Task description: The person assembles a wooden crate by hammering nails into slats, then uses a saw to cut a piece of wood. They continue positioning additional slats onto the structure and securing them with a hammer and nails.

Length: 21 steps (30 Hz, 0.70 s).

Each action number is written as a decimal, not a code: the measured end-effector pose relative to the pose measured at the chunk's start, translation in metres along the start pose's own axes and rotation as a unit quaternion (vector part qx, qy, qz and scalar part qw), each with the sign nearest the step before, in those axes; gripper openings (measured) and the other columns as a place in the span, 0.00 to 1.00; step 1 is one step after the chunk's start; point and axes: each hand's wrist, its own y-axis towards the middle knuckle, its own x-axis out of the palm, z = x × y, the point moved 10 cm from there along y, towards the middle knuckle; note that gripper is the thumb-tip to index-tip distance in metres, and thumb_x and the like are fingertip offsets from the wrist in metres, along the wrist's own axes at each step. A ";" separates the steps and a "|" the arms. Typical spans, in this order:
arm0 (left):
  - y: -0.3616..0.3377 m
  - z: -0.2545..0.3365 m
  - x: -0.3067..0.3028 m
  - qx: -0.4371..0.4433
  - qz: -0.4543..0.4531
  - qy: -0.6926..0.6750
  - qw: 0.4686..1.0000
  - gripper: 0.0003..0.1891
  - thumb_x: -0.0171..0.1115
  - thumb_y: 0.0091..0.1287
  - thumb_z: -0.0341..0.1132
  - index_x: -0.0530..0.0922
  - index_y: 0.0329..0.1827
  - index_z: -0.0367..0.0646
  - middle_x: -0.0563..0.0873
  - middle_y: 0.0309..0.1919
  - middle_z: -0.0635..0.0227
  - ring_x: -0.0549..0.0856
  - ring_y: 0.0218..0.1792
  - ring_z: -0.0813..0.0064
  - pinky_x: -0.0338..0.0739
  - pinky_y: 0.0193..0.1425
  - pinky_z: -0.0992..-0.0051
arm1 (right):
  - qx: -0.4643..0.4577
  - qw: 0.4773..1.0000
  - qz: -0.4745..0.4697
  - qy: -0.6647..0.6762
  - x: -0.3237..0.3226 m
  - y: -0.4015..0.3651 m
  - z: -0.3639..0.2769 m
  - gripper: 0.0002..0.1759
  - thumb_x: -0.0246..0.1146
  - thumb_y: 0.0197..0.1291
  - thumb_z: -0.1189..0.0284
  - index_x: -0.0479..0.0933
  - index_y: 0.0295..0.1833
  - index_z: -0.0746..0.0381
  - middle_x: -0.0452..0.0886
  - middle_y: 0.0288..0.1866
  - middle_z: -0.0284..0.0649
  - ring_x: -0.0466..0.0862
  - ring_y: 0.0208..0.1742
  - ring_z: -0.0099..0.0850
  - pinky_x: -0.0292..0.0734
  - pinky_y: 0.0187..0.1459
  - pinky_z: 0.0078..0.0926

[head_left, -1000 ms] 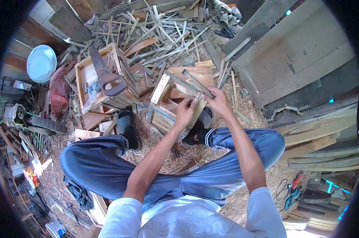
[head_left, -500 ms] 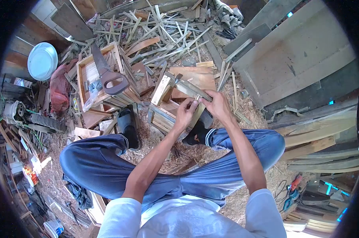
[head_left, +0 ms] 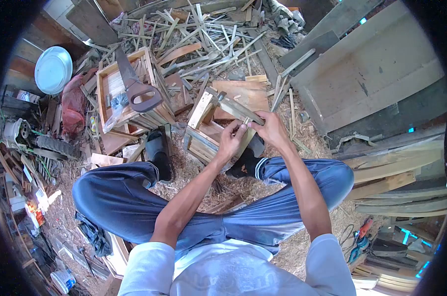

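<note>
I squat over a small wooden crate frame [head_left: 203, 129] on the ground. My left hand [head_left: 232, 140] pinches a short wooden slat [head_left: 246, 126] against the frame's near edge. Just to its right, my right hand [head_left: 272, 129] grips the handle of a hammer [head_left: 233, 105], whose head lies over the top of the frame. Both hands almost touch at the slat.
A second crate [head_left: 118, 96] with a hand saw [head_left: 134, 86] across it stands to the left. Heaps of thin wood strips [head_left: 203, 34] fill the back. Large boards [head_left: 371, 64] lean at right. A white basin [head_left: 52, 70] sits far left. My feet in sandals [head_left: 156, 153] flank the frame.
The hammer has come down from a raised angle to lie low over the frame. Both hands stay at the slat.
</note>
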 end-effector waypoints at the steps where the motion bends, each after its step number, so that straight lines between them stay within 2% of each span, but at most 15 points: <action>1: 0.000 0.000 0.000 -0.003 0.003 -0.001 1.000 0.12 0.56 0.74 0.39 0.80 0.45 0.38 0.80 0.32 0.71 0.75 0.36 0.81 0.71 0.44 0.76 | 0.009 1.000 -0.006 0.002 0.000 0.000 0.002 0.16 0.70 0.55 0.69 0.84 0.50 0.61 0.85 0.40 0.55 0.86 0.44 0.50 0.79 0.47 0.40; 2: 0.000 0.001 0.000 -0.006 0.006 -0.002 1.000 0.12 0.57 0.73 0.39 0.79 0.44 0.38 0.81 0.31 0.67 0.77 0.36 0.78 0.72 0.45 0.73 | 0.017 1.000 -0.013 0.003 0.001 0.000 0.004 0.16 0.69 0.56 0.69 0.84 0.49 0.61 0.85 0.40 0.55 0.86 0.45 0.50 0.78 0.47 0.40; 6: 0.001 0.002 0.003 0.001 0.001 0.000 1.000 0.13 0.57 0.73 0.40 0.79 0.44 0.37 0.82 0.31 0.66 0.77 0.37 0.77 0.73 0.46 0.72 | 0.022 0.999 -0.030 -0.001 0.003 0.002 0.004 0.15 0.69 0.56 0.70 0.84 0.49 0.63 0.85 0.40 0.55 0.86 0.45 0.50 0.78 0.48 0.40; 8: 0.002 0.009 0.002 0.023 0.008 0.004 1.000 0.12 0.55 0.75 0.39 0.79 0.46 0.38 0.78 0.31 0.74 0.73 0.35 0.84 0.69 0.41 0.78 | 0.011 1.000 -0.011 -0.011 -0.001 0.002 -0.001 0.15 0.69 0.56 0.70 0.83 0.50 0.63 0.85 0.41 0.55 0.86 0.46 0.50 0.78 0.48 0.39; 9: 0.004 0.008 0.003 0.023 0.008 0.004 1.000 0.12 0.55 0.75 0.39 0.79 0.46 0.38 0.78 0.31 0.74 0.73 0.35 0.84 0.69 0.41 0.78 | 0.011 1.000 -0.012 -0.011 0.000 0.002 0.001 0.15 0.69 0.56 0.70 0.83 0.50 0.63 0.85 0.41 0.55 0.86 0.46 0.50 0.78 0.48 0.39; 11: 0.007 -0.001 0.003 -0.014 0.004 -0.003 1.000 0.12 0.57 0.73 0.39 0.79 0.43 0.37 0.83 0.32 0.64 0.78 0.37 0.76 0.73 0.46 0.72 | 0.016 1.000 0.003 0.010 -0.001 0.004 0.007 0.16 0.68 0.57 0.69 0.83 0.50 0.63 0.85 0.41 0.54 0.85 0.45 0.50 0.78 0.48 0.39; 14: 0.011 0.002 0.005 0.005 0.010 -0.002 1.000 0.13 0.56 0.73 0.39 0.79 0.44 0.37 0.83 0.32 0.62 0.79 0.36 0.76 0.74 0.45 0.71 | 0.029 1.000 -0.003 0.002 -0.001 0.006 0.011 0.16 0.68 0.57 0.69 0.83 0.51 0.63 0.85 0.41 0.54 0.85 0.46 0.51 0.78 0.48 0.39; 21: 0.019 -0.001 0.008 -0.022 0.008 0.010 1.000 0.13 0.56 0.73 0.40 0.79 0.44 0.37 0.84 0.31 0.58 0.80 0.34 0.72 0.74 0.44 0.68 | 0.030 1.000 0.004 -0.003 -0.003 0.012 0.018 0.16 0.66 0.59 0.68 0.83 0.51 0.63 0.85 0.41 0.55 0.85 0.46 0.51 0.77 0.49 0.40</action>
